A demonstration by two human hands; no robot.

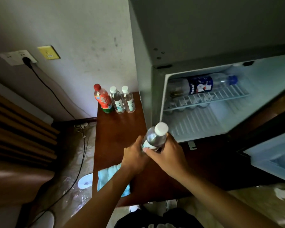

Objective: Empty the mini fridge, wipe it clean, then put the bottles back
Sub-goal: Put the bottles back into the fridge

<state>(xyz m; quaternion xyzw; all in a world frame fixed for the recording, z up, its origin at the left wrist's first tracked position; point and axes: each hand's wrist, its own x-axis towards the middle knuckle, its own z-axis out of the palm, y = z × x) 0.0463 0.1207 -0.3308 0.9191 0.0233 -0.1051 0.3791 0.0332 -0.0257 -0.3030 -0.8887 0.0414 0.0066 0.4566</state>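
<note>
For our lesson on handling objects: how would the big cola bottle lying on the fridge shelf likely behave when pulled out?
The cola bottle lies on its side on the wire shelf, so it may roll. It looks mostly empty, so probably light for its size. Its smooth plastic could be slippery if cold and damp.

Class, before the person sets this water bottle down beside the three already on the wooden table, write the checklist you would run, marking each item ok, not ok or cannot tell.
1. Water bottle held securely: ok, left hand and right hand both grip it.
2. Cap on: ok.
3. Free spot on the table before the three bottles: ok.
4. Fridge emptied: not ok, Pepsi bottle lies on the shelf.
5. Cloth within reach: ok.
</note>
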